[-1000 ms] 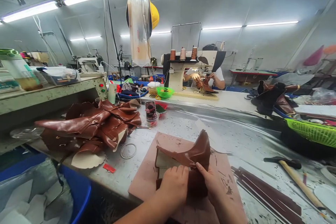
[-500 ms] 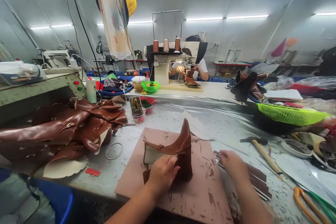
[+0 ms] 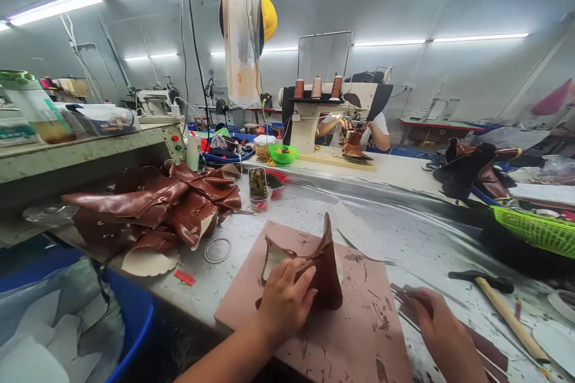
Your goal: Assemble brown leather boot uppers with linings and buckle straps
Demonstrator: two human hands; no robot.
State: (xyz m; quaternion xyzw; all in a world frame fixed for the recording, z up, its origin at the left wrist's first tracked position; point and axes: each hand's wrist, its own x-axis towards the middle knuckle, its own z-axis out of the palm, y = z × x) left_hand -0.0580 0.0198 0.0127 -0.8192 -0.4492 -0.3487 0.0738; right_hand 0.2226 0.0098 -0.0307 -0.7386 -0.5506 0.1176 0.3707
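Observation:
A brown leather boot upper (image 3: 327,278) stands on a pinkish board (image 3: 354,317), its pale lining showing on the left side. My left hand (image 3: 287,293) is closed around the upper, thumb and fingers gripping its near side. Off the board's right edge, my right hand (image 3: 433,314) has its fingers curled down on the ends of a bundle of thin brown strips (image 3: 487,347). The hand covers part of the bundle, and the strips' far ends stick out past the wrist.
Left lies a heap of brown leather uppers (image 3: 179,200) near a ring (image 3: 217,250) and a red scrap (image 3: 184,277). A hammer (image 3: 507,314) is at right. Beyond stand a phone (image 3: 257,184), a green bowl (image 3: 284,154) and a sewing machine (image 3: 305,131), where another person works.
My view has swung left, so things sit farther right in the picture. The upper has turned and tilted slightly in my left hand. My right hand stays at the strips, its fingers more curled.

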